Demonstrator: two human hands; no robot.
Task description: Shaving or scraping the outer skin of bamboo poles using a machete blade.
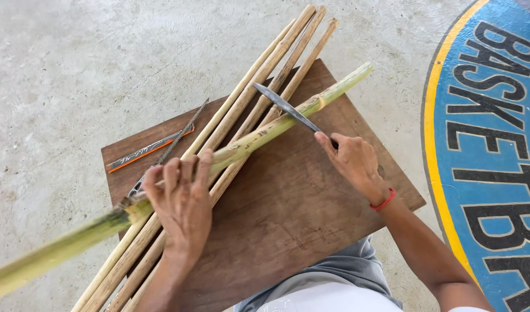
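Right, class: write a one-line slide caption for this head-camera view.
Left hand steadies a green cane on a wooden board while right hand sets a knife against it.

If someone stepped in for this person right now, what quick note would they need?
Left hand: gripping the green cane, steadying it across the wooden board.
Right hand: holding a knife, blade laid on the green cane near a node.
Pale peeled canes lie under it on the board; a saw rests at the left.
Done: several canes look stripped. Left: the green one still has its skin.
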